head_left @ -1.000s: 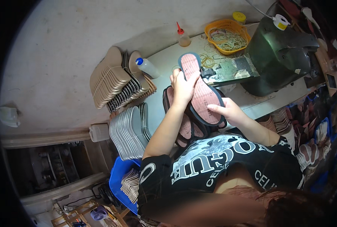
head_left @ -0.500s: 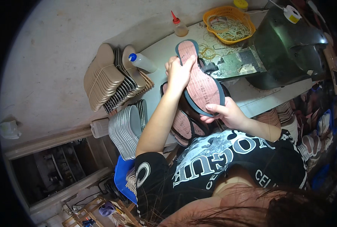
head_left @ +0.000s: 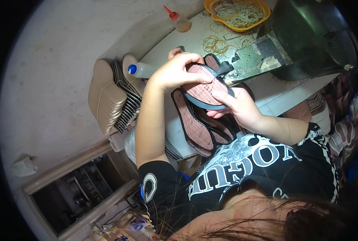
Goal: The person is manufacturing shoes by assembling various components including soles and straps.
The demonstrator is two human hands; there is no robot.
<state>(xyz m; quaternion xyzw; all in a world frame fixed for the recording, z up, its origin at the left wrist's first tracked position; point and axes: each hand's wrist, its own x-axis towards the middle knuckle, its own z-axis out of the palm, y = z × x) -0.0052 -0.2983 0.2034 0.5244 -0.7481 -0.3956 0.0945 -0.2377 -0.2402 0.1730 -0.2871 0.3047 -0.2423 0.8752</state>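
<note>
Both my hands hold a shoe sole [head_left: 199, 89] with a pinkish textured face and a blue-grey rim. My left hand [head_left: 173, 73] is closed around its left side, thumb on the pink face. At the right end my right hand [head_left: 244, 105] pinches the rim, thumb on top and fingers underneath. The sole's upper edge sits at the black tip [head_left: 224, 69] of a green machine arm [head_left: 251, 60]; whether they touch, I cannot tell. Several similar soles with black rims [head_left: 193, 124] lie on the table beneath, partly hidden by the held one.
Bundled beige insoles [head_left: 106, 96] and a blue-capped bottle [head_left: 141, 70] stand at the left. Behind are a red-tipped squeeze bottle [head_left: 181, 22], loose rubber bands [head_left: 216, 45] and a yellow basket [head_left: 237, 28]. The dark machine body [head_left: 315, 36] takes up the right of the table [head_left: 283, 94].
The sole has tilted from a full lengthwise view to a foreshortened one. My left hand has shifted left and grips it differently; my right hand keeps hold. The whole view has shifted slightly.
</note>
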